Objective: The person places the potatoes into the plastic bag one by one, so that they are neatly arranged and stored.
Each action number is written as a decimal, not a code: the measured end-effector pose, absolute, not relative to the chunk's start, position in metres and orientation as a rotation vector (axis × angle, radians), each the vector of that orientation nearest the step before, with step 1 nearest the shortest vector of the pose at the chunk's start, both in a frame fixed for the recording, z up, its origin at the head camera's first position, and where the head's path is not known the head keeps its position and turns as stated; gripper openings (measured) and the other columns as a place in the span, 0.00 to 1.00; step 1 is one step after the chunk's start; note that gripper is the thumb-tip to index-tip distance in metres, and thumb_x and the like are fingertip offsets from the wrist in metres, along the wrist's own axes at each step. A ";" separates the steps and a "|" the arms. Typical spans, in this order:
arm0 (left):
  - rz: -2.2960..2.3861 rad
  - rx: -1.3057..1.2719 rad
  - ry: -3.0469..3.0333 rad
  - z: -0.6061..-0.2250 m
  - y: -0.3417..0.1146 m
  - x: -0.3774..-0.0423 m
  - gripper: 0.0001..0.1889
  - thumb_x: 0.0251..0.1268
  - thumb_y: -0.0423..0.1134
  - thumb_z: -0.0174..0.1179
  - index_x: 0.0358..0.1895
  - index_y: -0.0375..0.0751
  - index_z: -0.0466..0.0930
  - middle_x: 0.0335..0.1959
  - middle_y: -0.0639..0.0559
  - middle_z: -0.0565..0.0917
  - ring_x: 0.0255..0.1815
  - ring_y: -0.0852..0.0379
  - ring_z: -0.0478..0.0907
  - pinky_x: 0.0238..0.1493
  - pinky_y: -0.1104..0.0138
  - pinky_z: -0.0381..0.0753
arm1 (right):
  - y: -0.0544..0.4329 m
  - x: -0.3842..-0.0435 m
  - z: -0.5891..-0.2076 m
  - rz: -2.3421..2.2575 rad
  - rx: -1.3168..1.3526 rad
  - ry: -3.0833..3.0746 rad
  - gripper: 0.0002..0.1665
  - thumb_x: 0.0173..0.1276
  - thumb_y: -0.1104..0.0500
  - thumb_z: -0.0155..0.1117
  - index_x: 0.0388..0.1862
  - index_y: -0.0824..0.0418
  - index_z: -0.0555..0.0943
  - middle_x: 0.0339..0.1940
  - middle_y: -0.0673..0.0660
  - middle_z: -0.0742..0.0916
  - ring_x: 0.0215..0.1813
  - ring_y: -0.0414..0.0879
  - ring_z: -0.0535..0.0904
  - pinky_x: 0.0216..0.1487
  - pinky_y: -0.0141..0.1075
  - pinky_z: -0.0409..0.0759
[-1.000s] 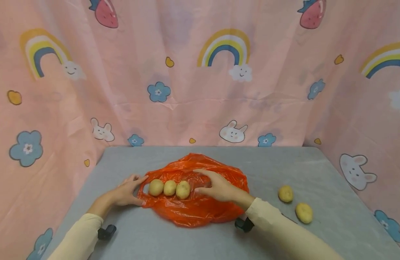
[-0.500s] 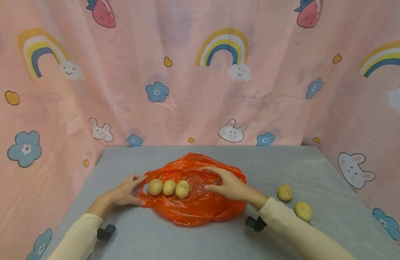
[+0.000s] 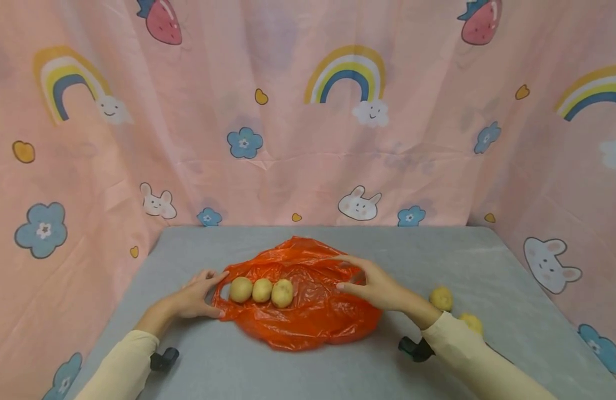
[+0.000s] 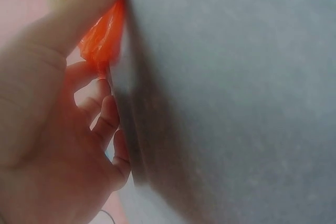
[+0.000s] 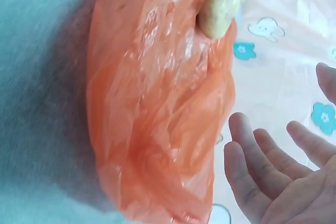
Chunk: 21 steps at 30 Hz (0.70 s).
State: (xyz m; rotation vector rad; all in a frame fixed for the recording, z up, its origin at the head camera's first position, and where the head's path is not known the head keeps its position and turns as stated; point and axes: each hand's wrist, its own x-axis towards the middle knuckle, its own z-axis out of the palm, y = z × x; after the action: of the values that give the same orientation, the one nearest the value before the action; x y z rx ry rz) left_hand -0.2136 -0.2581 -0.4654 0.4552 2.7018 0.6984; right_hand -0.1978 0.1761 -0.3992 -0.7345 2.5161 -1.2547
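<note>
A thin orange-red plastic bag [image 3: 308, 319] lies spread on the grey table, with three potatoes [image 3: 262, 290] in a row on its left part. At the bag's left end my left hand [image 3: 194, 295] rests with thumb and fingers spread apart. In the left wrist view the thumb [image 4: 79, 17] touches the bag's orange edge [image 4: 105, 38] while the other fingers bend loosely. My right hand [image 3: 375, 283] hovers over the bag's right end, fingers spread, holding nothing. The right wrist view shows those fingers [image 5: 257, 174] apart from the bag [image 5: 157, 114].
Two more potatoes sit to the right: one [image 3: 441, 298] stands farther back, the other [image 3: 472, 321] is partly hidden by my right sleeve [image 3: 468, 347]. A pink patterned curtain [image 3: 288, 178] rises behind and beside the grey table [image 3: 228, 364].
My right hand has moved right, away from the row of potatoes toward the bag's right end. The left hand, the bag and the potatoes stay in place.
</note>
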 end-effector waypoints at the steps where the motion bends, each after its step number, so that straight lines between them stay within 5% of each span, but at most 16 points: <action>1: 0.698 0.457 2.702 -0.465 -0.258 -0.214 0.52 0.50 0.49 0.76 0.79 0.41 0.60 0.69 0.35 0.64 0.68 0.35 0.62 0.66 0.32 0.61 | 0.179 -0.198 -0.400 -1.256 -0.726 2.517 0.36 0.73 0.55 0.65 0.75 0.65 0.67 0.70 0.72 0.75 0.43 0.49 0.82 0.40 0.35 0.82; 9: 0.711 0.461 2.693 -0.466 -0.258 -0.214 0.51 0.51 0.49 0.77 0.79 0.41 0.60 0.68 0.35 0.65 0.67 0.35 0.63 0.66 0.32 0.61 | 0.199 -0.200 -0.403 -1.245 -0.704 2.536 0.34 0.73 0.53 0.64 0.73 0.64 0.69 0.69 0.71 0.77 0.52 0.54 0.82 0.49 0.40 0.83; 21: 0.710 0.435 2.695 -0.466 -0.259 -0.215 0.52 0.51 0.49 0.76 0.79 0.42 0.59 0.70 0.35 0.64 0.69 0.34 0.61 0.67 0.28 0.57 | 0.228 -0.198 -0.400 -1.325 -0.711 2.502 0.31 0.75 0.57 0.61 0.73 0.67 0.69 0.69 0.73 0.76 0.52 0.55 0.83 0.48 0.42 0.85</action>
State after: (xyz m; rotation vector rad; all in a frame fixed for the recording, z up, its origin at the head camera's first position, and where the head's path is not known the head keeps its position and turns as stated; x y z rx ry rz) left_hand -0.2150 -0.2587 -0.4661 0.4353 2.6951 0.7103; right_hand -0.1984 0.2283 -0.3999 -0.7110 2.5019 -1.3247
